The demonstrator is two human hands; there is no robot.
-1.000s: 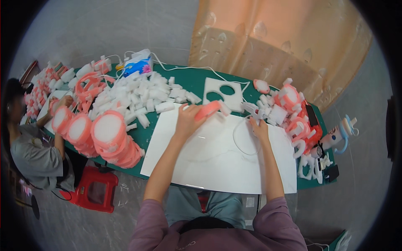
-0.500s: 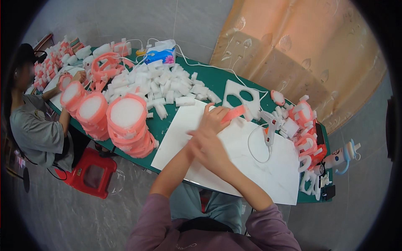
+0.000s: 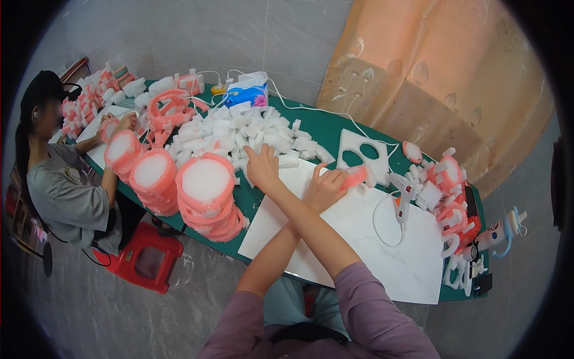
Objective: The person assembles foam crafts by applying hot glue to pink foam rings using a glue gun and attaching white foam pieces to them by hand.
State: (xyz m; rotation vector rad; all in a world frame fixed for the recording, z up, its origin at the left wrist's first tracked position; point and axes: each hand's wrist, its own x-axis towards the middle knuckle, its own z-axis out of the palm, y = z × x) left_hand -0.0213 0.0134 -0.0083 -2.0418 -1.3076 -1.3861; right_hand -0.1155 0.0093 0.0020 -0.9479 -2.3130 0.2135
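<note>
I hold a matt foam strip [image 3: 357, 176]; far left, rough foam pieces [image 3: 230, 128]; near left, a smooth plastic stool [image 3: 127, 258]; far right, a satiny cloth curtain [image 3: 448, 78].

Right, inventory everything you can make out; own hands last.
Table: one, green, centre
Board: one, white, on the table
Foam strip: one, pink, above board
Foam blocks: many, white, table middle
Foam disc stacks: three, pink and white, near left
Holed foam sheet: one, white, beyond board
Glue gun: one, white and orange, board's far edge
Foam heaps: two, pink and white, table ends
Cords: several, white, board and far edge
Tissue pack: one, blue, far edge
Bottle: one, white with blue handle, right
Stool: one, red, left floor
Curtain: one, tan, upper right
Other person: one, grey shirt, left
Sleeves: two, mauve, lower edge
Left hand: one, bare, holding foam strip
Right hand: one, bare, at foam blocks
</note>
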